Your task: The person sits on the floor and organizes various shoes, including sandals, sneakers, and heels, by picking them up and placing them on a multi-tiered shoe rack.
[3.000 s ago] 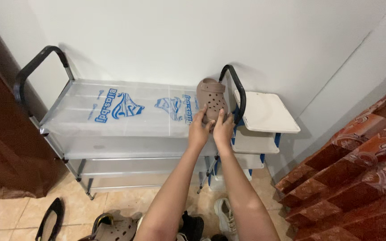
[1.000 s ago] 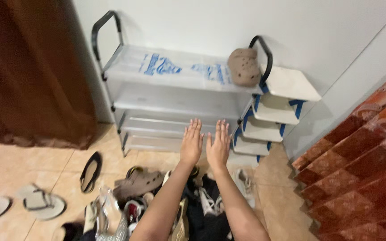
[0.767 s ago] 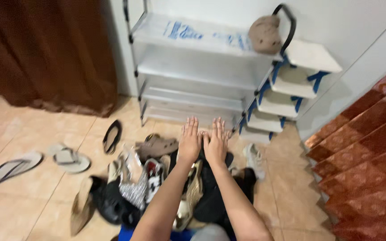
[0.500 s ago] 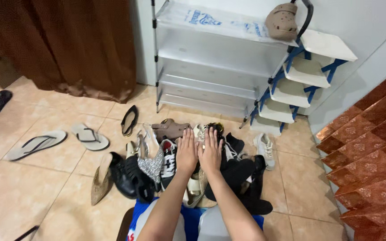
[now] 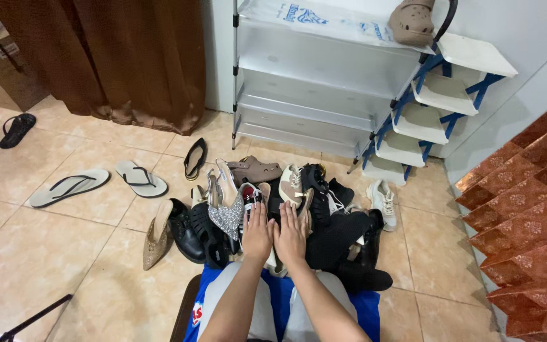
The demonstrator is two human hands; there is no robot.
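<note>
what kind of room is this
Most likely a home entryway or hallway corner used for storing shoes. A tiered shoe rack stands against the wall, a pile of mixed shoes lies on the tiled floor, and a brown curtain hangs beside it.

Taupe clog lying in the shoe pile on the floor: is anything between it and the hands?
Yes. The taupe clog lies at the pile's far edge; a silver glitter heel and a white-and-tan sneaker lie between it and the left hand and right hand.

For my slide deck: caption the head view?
Both hands hover flat over a shoe pile; one tan clog tops the rack.
</note>
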